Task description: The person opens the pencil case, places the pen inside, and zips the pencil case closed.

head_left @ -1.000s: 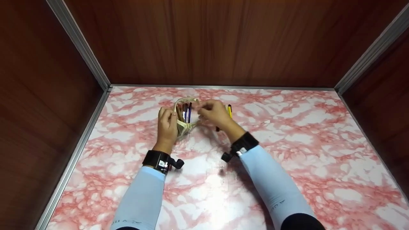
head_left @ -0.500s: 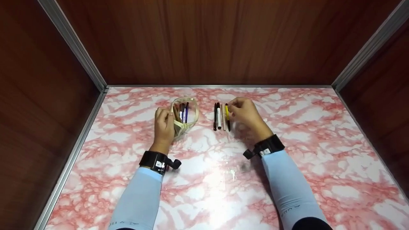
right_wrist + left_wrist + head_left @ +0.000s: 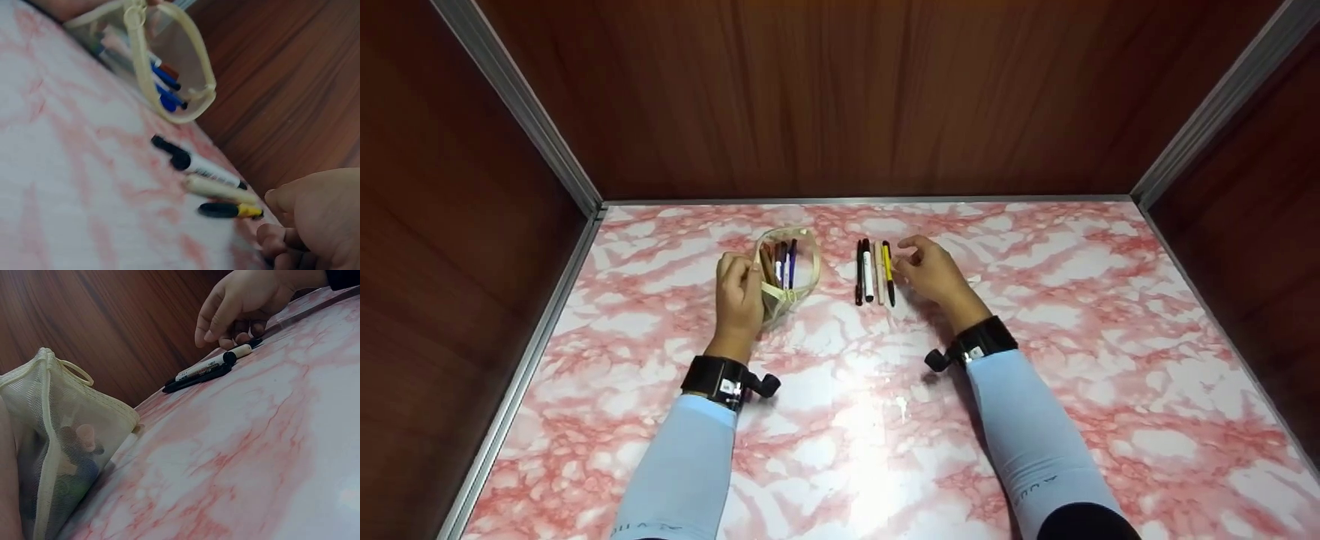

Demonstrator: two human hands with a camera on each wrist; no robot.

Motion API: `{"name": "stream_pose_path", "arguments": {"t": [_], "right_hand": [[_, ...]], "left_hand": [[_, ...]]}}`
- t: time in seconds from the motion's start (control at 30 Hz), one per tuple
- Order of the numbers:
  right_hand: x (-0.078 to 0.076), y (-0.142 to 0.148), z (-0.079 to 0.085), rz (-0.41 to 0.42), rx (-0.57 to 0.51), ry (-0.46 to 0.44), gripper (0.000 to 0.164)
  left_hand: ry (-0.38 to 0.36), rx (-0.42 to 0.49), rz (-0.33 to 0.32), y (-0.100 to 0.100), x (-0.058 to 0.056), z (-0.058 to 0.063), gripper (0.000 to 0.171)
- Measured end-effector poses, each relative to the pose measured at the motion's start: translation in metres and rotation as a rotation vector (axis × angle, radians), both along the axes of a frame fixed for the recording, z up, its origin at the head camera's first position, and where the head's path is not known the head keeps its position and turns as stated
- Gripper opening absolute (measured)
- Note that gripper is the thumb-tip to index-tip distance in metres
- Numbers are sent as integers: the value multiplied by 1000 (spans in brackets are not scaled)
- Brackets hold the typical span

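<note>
My left hand grips the left side of a cream mesh pencil pouch. The pouch's mouth gapes, held by a pale rim, and several pens in brown, white and blue show inside. To its right, four-in-a-row aside, lie a black pen, a white marker, a beige pen and a yellow-and-black pen, side by side. Just right of the yellow one hovers my right hand, thumb and forefinger apart, nothing between them.
The pink-and-white marbled tabletop runs to a dark wooden back wall. Wooden panels with grey metal edging stand left and right. Each wrist wears a black camera band.
My right hand has left the pouch's right rim and moved right, past the row of pens, to beside the yellow one; its fingertips have since parted. The left hand keeps its grip.
</note>
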State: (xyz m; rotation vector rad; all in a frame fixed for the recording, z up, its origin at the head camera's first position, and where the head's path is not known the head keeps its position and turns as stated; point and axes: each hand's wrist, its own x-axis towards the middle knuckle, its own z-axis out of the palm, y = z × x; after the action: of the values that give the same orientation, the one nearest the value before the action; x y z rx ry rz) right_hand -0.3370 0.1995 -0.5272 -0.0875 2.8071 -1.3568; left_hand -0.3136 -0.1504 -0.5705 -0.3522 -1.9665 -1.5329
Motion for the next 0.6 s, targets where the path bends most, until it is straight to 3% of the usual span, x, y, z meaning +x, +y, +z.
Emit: {"name": "stream_pose_path", "arguments": {"t": [0.6], "right_hand": [[2, -4, -2, -10, 145, -42, 49]], "left_hand": [[-26, -5, -9, -1, 1, 2, 21]]}}
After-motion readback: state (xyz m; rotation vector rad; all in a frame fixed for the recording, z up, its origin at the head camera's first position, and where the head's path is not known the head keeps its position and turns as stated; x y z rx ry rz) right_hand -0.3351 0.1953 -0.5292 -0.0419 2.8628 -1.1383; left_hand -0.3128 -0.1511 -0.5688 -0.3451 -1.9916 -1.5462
